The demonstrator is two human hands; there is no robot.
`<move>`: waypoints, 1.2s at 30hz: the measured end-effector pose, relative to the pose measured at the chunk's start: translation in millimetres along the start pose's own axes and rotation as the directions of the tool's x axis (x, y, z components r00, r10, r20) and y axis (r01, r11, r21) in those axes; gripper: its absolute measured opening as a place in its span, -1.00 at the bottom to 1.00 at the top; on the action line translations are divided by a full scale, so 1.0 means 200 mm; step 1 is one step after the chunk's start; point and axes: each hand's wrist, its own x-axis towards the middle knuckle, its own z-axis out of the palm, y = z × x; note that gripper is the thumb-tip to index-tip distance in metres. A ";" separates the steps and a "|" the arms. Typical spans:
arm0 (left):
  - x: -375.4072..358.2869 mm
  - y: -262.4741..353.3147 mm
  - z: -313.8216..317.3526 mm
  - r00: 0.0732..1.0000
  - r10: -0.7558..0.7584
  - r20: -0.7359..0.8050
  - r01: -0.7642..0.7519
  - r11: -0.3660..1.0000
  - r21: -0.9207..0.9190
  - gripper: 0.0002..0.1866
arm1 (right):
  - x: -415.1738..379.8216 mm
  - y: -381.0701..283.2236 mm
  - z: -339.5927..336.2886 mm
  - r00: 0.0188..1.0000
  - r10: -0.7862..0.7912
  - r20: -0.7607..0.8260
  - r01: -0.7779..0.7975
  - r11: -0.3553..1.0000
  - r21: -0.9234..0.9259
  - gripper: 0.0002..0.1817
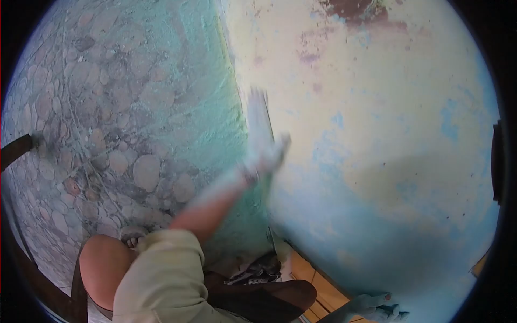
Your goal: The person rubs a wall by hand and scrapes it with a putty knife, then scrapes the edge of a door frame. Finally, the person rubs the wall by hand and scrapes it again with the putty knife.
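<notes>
1. Head view: the left hand (pixel 266 153), blurred and coated in pale plaster, grips a flat trowel (pixel 259 116) whose blade lies against the wall (pixel 388 107) at its corner edge.
2. The wall's near face is largely skimmed smooth (blue and reddish patches show through, so I judge more coating is left); the green side face (pixel 215 97) looks rough.
3. The right hand (pixel 377 308), low on the wall, rests with fingers loosely spread, holding nothing.
</notes>
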 end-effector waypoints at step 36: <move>-0.63 0.17 0.25 0.980 -0.131 -0.148 0.116 0.988 -0.104 -0.24 | -0.01 0.04 -0.02 0.954 -0.199 -0.225 0.249 0.943 0.220 -0.65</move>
